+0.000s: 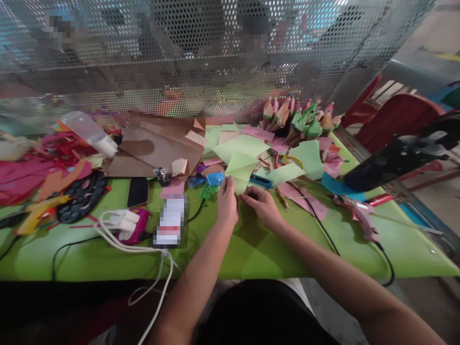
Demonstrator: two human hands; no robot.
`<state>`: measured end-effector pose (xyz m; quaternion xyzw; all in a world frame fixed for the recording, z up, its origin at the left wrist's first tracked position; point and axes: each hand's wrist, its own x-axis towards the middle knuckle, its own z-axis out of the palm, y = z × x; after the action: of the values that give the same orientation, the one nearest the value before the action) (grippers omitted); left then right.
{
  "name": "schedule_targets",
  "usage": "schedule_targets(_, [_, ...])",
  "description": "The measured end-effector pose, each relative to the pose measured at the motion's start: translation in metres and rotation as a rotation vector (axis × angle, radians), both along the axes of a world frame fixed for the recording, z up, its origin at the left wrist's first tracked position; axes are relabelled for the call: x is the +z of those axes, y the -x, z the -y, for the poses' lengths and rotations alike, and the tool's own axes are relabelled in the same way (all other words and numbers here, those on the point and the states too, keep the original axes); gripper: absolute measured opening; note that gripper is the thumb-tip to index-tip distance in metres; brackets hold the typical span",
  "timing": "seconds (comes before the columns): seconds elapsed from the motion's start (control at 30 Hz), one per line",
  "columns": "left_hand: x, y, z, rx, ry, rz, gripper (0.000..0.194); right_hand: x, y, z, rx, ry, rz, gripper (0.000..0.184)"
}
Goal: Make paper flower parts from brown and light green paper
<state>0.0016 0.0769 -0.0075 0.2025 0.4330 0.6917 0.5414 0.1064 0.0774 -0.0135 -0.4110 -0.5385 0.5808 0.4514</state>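
Note:
A piece of light green paper [241,166] is held up over the table's middle, with a crease across it. My left hand [227,200] pinches its lower left side between thumb and fingers. At the lower right edge, my right hand [261,205] has its fingers curled together by the paper; whether it grips the edge is hard to make out. Behind the held piece lie more light green sheets [235,146]. A blue cutter [261,180] rests just beyond my right hand, and a small blue packet [214,178] is left of my left hand.
On the green table [201,266] are a phone [170,221], a pink power strip [138,227] with white cables, a pink glue gun [362,215], a yellow glue gun [41,213] and a dark bottle [388,165]. Paper cones [302,120] stand at the back, before a perforated metal panel [201,72].

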Motion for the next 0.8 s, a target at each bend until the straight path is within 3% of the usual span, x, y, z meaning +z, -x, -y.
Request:
schedule_targets(0.2, [0.0033, 0.0001, 0.0009, -0.027, 0.030, 0.064, 0.048, -0.0029, 0.0017, 0.0006, -0.040, 0.010, 0.047, 0.038])
schedule_targets(0.63, [0.0016, 0.0007, 0.0035, 0.006, 0.072, -0.048, 0.042, -0.0066, 0.0021, 0.0014, -0.148, -0.059, 0.048, 0.043])
schedule_targets(0.8, [-0.0014, 0.0017, 0.0019, 0.009, 0.065, -0.063, 0.041, -0.0066, 0.0033, -0.0001, -0.018, 0.024, 0.018, 0.043])
